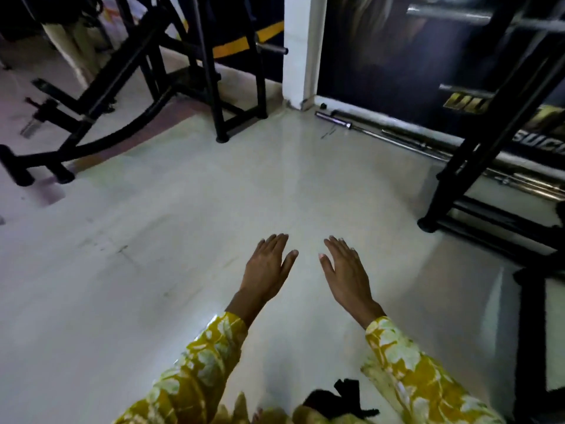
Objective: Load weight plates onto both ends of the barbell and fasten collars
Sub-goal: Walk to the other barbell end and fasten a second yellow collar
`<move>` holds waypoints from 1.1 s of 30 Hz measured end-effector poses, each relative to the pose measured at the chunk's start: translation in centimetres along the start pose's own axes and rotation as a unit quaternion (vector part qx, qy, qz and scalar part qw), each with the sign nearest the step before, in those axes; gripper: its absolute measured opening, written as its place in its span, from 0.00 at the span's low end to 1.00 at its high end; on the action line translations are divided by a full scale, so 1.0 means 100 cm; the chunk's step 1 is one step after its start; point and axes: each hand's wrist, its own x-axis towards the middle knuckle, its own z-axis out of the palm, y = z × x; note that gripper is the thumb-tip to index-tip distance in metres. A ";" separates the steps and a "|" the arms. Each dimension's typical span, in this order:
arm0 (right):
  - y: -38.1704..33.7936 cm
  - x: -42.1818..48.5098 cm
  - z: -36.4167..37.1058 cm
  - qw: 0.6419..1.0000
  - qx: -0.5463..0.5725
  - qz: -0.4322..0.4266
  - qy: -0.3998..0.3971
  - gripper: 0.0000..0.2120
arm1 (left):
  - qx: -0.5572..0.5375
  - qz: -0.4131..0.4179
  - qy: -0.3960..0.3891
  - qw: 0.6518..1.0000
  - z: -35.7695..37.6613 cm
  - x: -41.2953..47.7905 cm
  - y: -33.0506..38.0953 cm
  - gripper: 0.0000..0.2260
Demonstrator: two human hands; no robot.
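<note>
Left hand (265,270) and right hand (347,272): both extended palm-down above the pale floor (153,255), fingers straight and together, grasping nothing. The two hands are side by side, not touching. Both sleeves carry a yellow-and-white print. Barbell (382,134): lying on the floor along the dark wall (382,56), well apart from both hands; several more bars appear to lie beside it, exact count unclear. One black rack (477,142) stands right, one black machine frame (122,65) left.
</note>
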 end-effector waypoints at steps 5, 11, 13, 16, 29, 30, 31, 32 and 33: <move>0.012 0.095 -0.004 0.997 0.003 0.060 0.049 0.21 | 0.001 0.090 -0.037 0.995 0.004 0.121 -0.013 0.23; 0.050 0.232 -0.013 0.991 0.005 0.094 0.095 0.21 | 0.004 0.151 -0.028 0.988 0.016 0.290 -0.011 0.23; 0.063 0.277 -0.022 0.988 0.014 0.113 0.106 0.21 | 0.004 0.168 -0.036 0.985 0.019 0.342 -0.004 0.22; 0.083 0.346 -0.044 0.985 0.011 0.117 0.126 0.21 | 0.005 0.189 -0.024 0.982 0.019 0.423 0.012 0.23; 0.216 0.607 -0.159 0.937 -0.029 0.205 0.280 0.20 | -0.072 0.296 -0.048 0.951 0.077 0.756 0.124 0.22; 0.225 0.622 -0.170 0.931 -0.036 0.217 0.290 0.20 | -0.081 0.307 -0.051 0.947 0.080 0.777 0.135 0.22; 0.236 0.640 -0.184 0.925 -0.040 0.230 0.301 0.20 | -0.090 0.322 -0.058 0.941 0.082 0.803 0.149 0.23; 0.246 0.657 -0.199 0.917 -0.041 0.240 0.315 0.20 | -0.095 0.339 -0.066 0.934 0.084 0.828 0.164 0.23; 0.255 0.673 -0.215 0.909 -0.043 0.251 0.330 0.20 | -0.100 0.358 -0.072 0.926 0.087 0.853 0.180 0.23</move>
